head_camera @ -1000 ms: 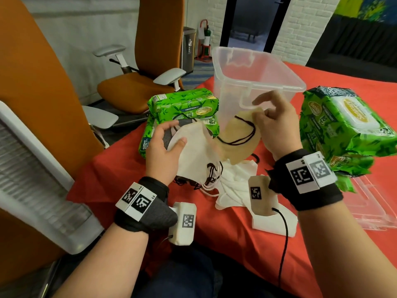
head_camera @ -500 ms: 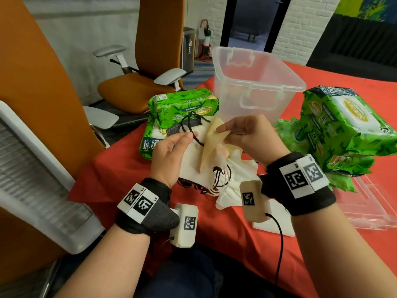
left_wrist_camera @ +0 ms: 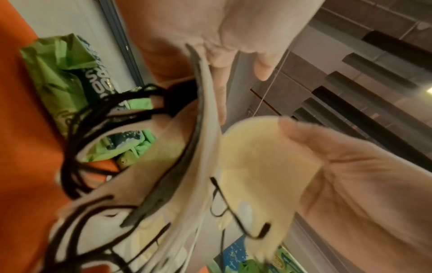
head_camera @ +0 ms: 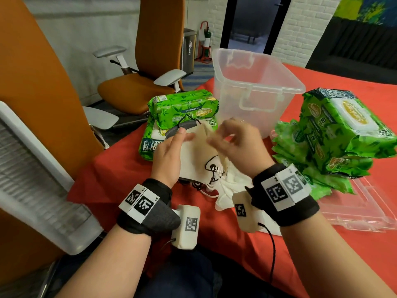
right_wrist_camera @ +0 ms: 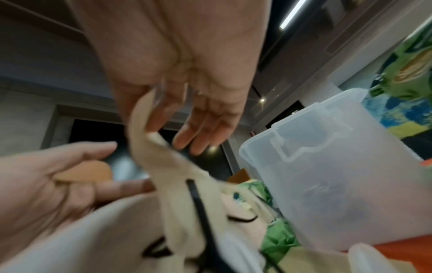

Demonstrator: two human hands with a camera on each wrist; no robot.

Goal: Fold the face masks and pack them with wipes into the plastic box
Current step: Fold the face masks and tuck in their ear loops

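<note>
My left hand [head_camera: 179,137] holds a stack of white and grey face masks [head_camera: 193,155] above the red table, thumb on top. In the left wrist view that stack [left_wrist_camera: 205,114] stands edge-on under my fingers. My right hand [head_camera: 223,140], blurred, pinches a beige mask [head_camera: 204,132] by its upper edge against the stack. The right wrist view shows thumb and forefinger on the beige mask [right_wrist_camera: 149,147]; its black ear loops hang down. The clear plastic box [head_camera: 247,100] stands open just behind my hands. Green wipes packs lie to its left [head_camera: 184,108] and right [head_camera: 343,130].
More white masks [head_camera: 232,186] lie loose on the red tablecloth under my right wrist. The box's clear lid [head_camera: 361,209] lies flat at the right, partly under the wipes. Orange office chairs [head_camera: 137,89] stand close at the table's left.
My right hand brought the beige mask down from beside the box to the stack in my left hand. The left hand lifted the stack a little towards the box.
</note>
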